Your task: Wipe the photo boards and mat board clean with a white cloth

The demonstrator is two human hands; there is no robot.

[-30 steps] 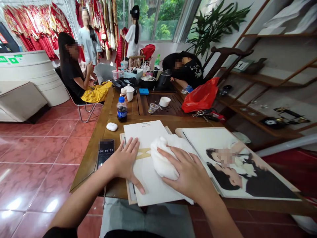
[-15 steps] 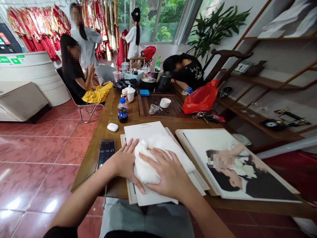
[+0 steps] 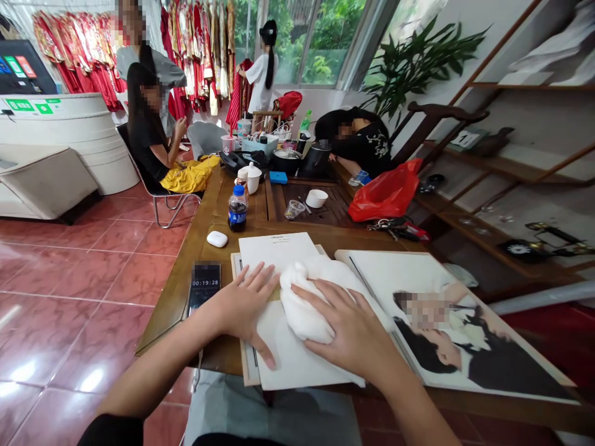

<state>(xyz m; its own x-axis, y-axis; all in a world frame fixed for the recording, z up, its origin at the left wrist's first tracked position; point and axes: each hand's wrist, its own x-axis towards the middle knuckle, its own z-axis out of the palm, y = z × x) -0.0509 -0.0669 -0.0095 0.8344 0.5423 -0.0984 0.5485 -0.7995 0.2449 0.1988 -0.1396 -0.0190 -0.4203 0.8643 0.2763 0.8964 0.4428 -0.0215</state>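
Note:
A white board (image 3: 290, 356) lies in front of me on a slightly larger pale-edged panel (image 3: 250, 364). My left hand (image 3: 244, 306) rests flat on the board's left part, its fingers spread and holding nothing. My right hand (image 3: 351, 328) curls over a bunched, soft white cloth (image 3: 300, 303) and presses it on the board. Part of the cloth trails to the right, behind that hand. To the right is a framed photo print (image 3: 446, 328) of people, lying face up.
A phone (image 3: 205, 285) showing a timer and a white earbud case (image 3: 217, 239) lie left of the board. Beyond stand a cola bottle (image 3: 237, 209), a small white bowl (image 3: 317, 198) and a red plastic bag (image 3: 385, 192). One person (image 3: 356, 136) leans on the table's far right side.
My right hand has slid the white cloth rightward over the board, away from my left hand. More bare board shows between them. The left hand stays on the board's left part.

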